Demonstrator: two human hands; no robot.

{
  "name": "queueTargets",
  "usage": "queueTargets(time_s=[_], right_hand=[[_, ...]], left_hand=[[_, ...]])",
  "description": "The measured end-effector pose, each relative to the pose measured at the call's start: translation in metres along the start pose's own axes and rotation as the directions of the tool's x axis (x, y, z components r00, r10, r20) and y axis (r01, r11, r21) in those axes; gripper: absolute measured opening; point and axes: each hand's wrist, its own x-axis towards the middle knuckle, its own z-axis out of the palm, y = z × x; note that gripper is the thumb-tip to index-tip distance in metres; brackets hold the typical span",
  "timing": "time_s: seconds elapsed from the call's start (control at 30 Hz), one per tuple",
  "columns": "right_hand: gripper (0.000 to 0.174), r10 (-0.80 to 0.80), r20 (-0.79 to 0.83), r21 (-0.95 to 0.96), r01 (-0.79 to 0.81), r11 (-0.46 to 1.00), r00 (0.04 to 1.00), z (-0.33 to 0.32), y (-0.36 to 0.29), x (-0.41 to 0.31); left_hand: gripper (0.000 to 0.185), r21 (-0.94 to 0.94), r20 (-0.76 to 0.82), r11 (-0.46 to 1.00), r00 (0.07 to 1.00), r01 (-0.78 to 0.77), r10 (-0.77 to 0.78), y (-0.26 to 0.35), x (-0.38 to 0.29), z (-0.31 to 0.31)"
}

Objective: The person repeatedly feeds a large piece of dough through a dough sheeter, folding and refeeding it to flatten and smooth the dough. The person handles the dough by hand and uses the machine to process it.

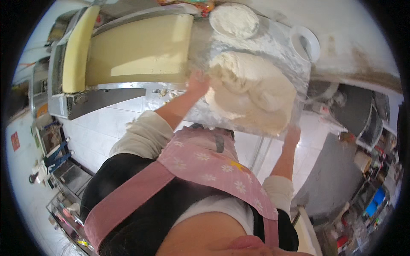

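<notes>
A large, pale mass of dough (253, 89) lies on a flour-dusted metal worktop (275, 41) before me, its upper part folded over. My left hand (198, 84) is at the dough's left edge, and motion blur hides how its fingers lie. At the front right corner of the worktop is my right hand (292, 136), low beside the dough's right end. Its fingers are blurred, so whether it grips the edge is unclear. Beyond the dough stands a round bowl of white flour (235, 20).
To the left, a machine with a wide cream belt (141, 51) adjoins the worktop, and a raised cream panel (80, 51) stands at its far end. A white bowl (314, 41) with a utensil sits at the back right corner. White floor tiles (105, 121) show below.
</notes>
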Motion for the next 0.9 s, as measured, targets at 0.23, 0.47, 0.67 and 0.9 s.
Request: queueTargets(time_s=[0.23, 0.47, 0.67, 0.9], right_hand=[[0.033, 0.318, 0.178, 0.449, -0.365, 0.816, 0.931, 0.031, 0.096, 0.001], [0.017, -0.076, 0.100, 0.222, 0.052, 0.974, 0.992, -0.006, -0.012, 0.011], [0.030, -0.718, 0.371, 0.165, 0.719, 0.675, 0.588, 0.102, -0.207, -0.024], [0.024, -0.611, 0.718, 0.256, 0.689, 0.678, 0.335, 0.216, -0.363, -0.067]], left_hand=[[0.026, 0.285, -0.045, 0.945, 0.983, -0.160, 0.180, -0.010, -0.018, -0.038], [0.029, 0.146, -0.416, 0.982, 0.908, 0.116, -0.046, -0.063, 0.028, -0.176], [0.025, 0.245, -0.428, 0.966, 0.903, 0.087, 0.027, -0.094, 0.018, -0.175], [0.030, 0.422, -0.686, 0.903, 0.678, 0.075, 0.264, -0.137, 0.020, -0.205]])
